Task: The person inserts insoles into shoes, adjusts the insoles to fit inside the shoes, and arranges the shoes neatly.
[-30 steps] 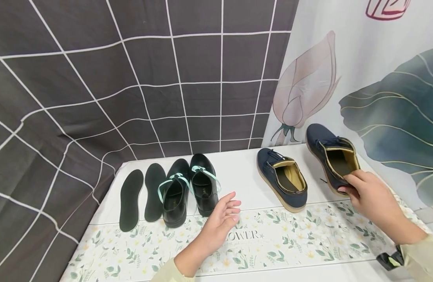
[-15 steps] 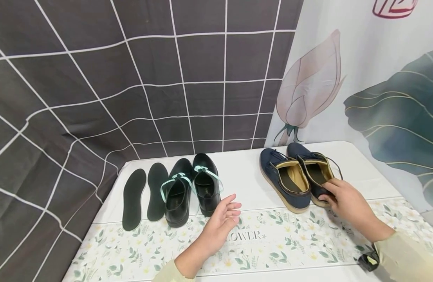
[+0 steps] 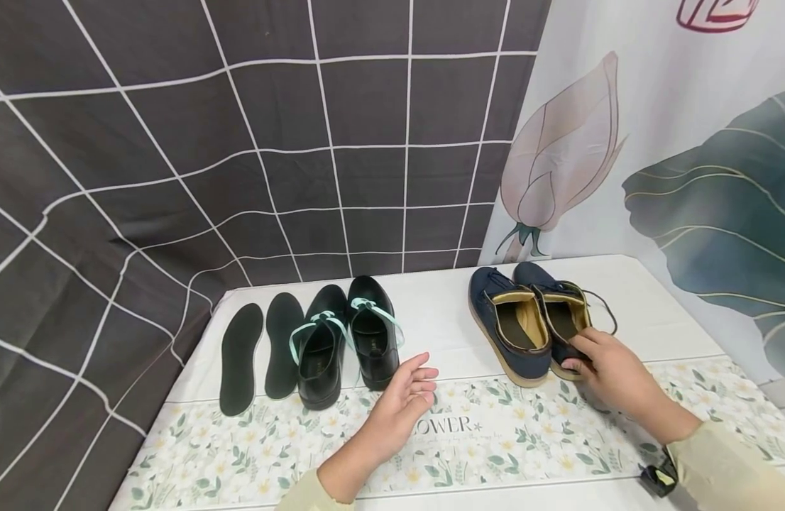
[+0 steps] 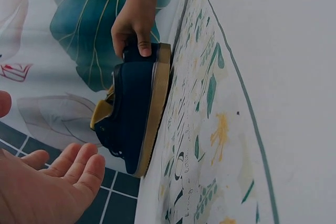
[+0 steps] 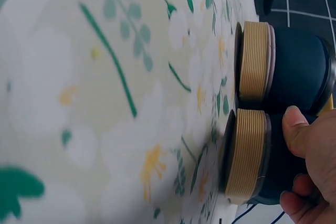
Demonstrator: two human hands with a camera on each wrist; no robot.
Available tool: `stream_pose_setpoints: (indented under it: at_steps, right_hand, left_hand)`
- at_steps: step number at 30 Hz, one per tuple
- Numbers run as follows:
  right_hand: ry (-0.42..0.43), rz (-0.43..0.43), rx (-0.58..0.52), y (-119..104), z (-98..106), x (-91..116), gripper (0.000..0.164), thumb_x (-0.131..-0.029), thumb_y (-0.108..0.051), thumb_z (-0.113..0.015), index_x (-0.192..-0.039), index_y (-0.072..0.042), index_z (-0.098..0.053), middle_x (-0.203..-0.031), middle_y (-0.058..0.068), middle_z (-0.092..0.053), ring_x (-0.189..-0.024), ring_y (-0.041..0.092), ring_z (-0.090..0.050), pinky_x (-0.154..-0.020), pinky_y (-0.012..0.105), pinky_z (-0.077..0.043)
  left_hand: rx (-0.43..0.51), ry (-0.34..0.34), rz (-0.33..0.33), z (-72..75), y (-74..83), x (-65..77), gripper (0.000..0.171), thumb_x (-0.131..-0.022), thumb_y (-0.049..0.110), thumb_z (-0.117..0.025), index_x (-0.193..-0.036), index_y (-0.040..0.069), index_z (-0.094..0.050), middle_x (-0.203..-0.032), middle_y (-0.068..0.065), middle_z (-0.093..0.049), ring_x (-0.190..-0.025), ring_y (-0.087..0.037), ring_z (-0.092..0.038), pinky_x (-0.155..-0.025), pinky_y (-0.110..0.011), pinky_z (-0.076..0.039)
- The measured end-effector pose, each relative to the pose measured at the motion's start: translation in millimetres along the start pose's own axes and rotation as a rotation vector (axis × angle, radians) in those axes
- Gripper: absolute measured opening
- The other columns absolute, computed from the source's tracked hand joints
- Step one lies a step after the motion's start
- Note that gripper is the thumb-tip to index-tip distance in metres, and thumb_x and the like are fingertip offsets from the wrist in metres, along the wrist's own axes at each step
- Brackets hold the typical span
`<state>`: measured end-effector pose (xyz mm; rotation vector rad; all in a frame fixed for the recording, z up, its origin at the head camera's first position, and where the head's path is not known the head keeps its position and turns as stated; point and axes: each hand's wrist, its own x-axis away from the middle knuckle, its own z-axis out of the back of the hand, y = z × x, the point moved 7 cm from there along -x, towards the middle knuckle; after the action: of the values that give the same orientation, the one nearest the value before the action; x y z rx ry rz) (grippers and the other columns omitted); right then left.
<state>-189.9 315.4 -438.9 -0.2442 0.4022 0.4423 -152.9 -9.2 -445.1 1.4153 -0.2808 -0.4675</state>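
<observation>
My right hand [image 3: 610,372] grips a navy lace-up shoe [image 5: 278,163] by the back of its heel, thumb on the outside. That shoe stands close beside its navy mate [image 3: 531,360], toes pointing to the far edge; both have tan soles and yellow lining. In the right wrist view their ribbed heels sit side by side. A loose lace [image 3: 605,305] curves out on the right. My left hand [image 3: 399,401] hovers palm inward with relaxed fingers, holding nothing, near the heel of a black shoe [image 3: 378,369]. Another black shoe [image 3: 319,392] stands left of it, both with mint laces.
Two dark insoles, one outer [image 3: 241,362] and one inner [image 3: 282,348], lie left of the black shoes. The white table [image 3: 431,326] carries a floral printed band [image 3: 495,461]. A dark grid curtain [image 3: 367,106] and a pale flower-print curtain [image 3: 578,163] hang behind.
My right hand has brought the right navy shoe leftward from a spot apart to beside its mate, and the pair has shifted slightly left. My left hand has stayed nearly still.
</observation>
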Motion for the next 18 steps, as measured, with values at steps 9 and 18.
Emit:
stream_pose_setpoints:
  at_steps: [9, 18]
  right_hand:
    - [-0.044, -0.057, 0.027, -1.2, -2.6, 0.2, 0.026, -0.076, -0.015, -0.083, -0.090, -0.011, -0.062, -0.088, 0.005, -0.061, -0.073, 0.019, -0.052, -0.062, 0.043, -0.048]
    - [-0.060, -0.070, 0.041, -2.8, -2.0, -0.6, 0.026, -0.079, -0.016, -0.082, -0.094, -0.009, -0.062, -0.089, 0.008, -0.062, -0.075, 0.024, -0.055, -0.065, 0.047, -0.049]
  left_hand:
    - [-0.017, 0.002, 0.021, 1.7, -2.4, 2.6, 0.056, -0.102, 0.011, -0.046, -0.155, 0.008, -0.029, -0.147, -0.029, -0.049, -0.133, -0.041, -0.050, -0.114, -0.064, -0.039]
    - [-0.038, 0.001, 0.039, 4.4, -6.7, 9.0, 0.054, -0.103, 0.009, -0.045, -0.154, 0.005, -0.031, -0.145, -0.028, -0.050, -0.131, -0.042, -0.050, -0.112, -0.064, -0.041]
